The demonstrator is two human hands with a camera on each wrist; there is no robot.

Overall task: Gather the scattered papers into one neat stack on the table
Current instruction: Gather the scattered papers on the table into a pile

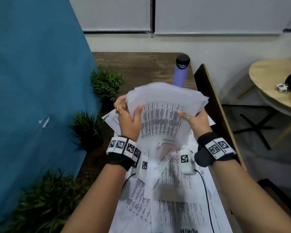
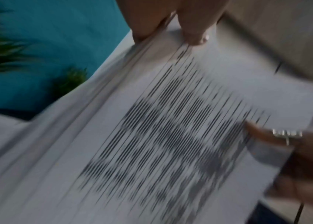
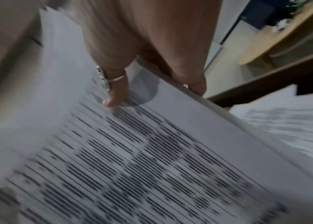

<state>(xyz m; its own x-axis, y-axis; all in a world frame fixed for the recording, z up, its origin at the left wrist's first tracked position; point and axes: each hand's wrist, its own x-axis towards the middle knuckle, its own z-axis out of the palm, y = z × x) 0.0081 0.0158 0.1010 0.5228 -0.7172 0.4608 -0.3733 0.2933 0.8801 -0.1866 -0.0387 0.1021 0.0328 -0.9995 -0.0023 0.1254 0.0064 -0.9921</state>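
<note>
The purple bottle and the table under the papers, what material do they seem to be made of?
Purple bottle: probably metal with a matte painted coat, no shine; its dark cap looks like plastic. Table: wood or a wood-look laminate, brown with visible grain; which one cannot be told.

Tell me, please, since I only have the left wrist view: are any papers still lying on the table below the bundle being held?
Observer: Yes. In the head view, loose printed sheets still lie overlapping on the wooden table, beneath the held bundle of papers.
Operator: Thank you. Is the bundle resting on anything?
Observer: Its lower edge hangs close over the loose sheets; I cannot tell whether it touches. The left hand and right hand grip its two sides.
Operator: Is anything standing beyond it?
Observer: A purple bottle with a black cap stands upright behind the bundle.
Operator: And on the left?
Observer: Small green potted plants line the table's left edge, against a blue curtain.
</note>
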